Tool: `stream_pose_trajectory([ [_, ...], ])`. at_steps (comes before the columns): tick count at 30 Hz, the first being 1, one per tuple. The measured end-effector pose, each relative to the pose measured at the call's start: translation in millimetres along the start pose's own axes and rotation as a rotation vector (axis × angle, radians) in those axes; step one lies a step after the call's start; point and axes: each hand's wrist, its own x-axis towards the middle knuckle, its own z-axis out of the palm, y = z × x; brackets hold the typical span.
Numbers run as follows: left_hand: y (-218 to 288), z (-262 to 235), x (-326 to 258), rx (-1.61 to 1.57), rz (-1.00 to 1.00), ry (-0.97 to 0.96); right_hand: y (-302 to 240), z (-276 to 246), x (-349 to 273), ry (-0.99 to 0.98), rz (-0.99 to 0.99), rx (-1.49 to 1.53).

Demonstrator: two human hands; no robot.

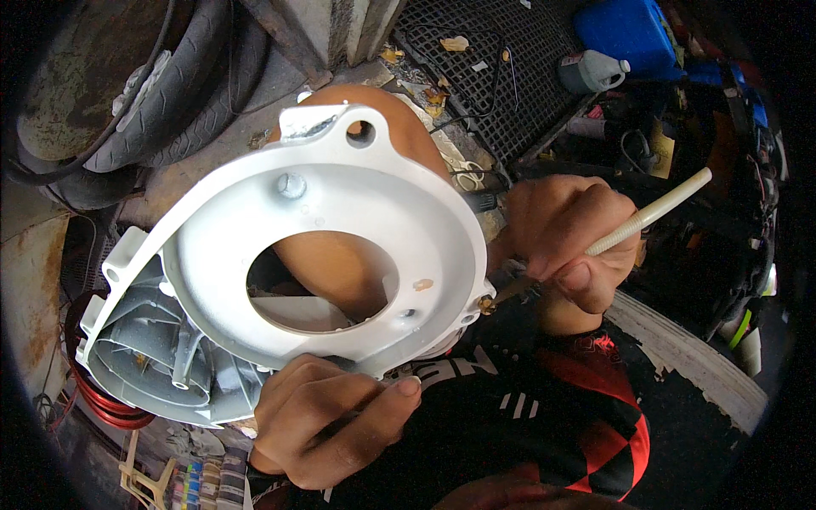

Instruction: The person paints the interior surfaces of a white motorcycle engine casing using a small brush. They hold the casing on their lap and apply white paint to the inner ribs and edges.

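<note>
A large white painted casing (438, 212) with a wide round opening lies tilted across my lap. It has bolt holes round its rim and a ribbed grey hollow at the lower left. At its near edge my left hand (331, 416) is closed on the rim, fingers curled and thumb pointing right. My right hand (578, 242) pinches a slim tool with a cream handle (659, 208), ribbed near the grip. The tool's dark, narrow end reaches the small bolt hole on the casing's right edge; its exact kind cannot be made out. A bare knee shows through the opening.
Black tyres (200, 85) stand at the far left. A black grid mat (476, 68) lies at the back, with a grey bottle (595, 71) and a blue container (625, 34) beyond it. Several small bottles (208, 484) stand at the lower left.
</note>
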Motion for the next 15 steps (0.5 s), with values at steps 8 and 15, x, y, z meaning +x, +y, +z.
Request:
stream_pose_trajectory([
  [8,-3.5,2.4,-1.0,0.002,0.037,0.025,-1.2,-1.6,2.8,0.003,-0.029,-0.019],
  [15,-2.1,-1.0,1.7,-0.007,0.018,-0.018,-1.4,-5.1,3.1,-0.077,-0.065,-0.089],
])
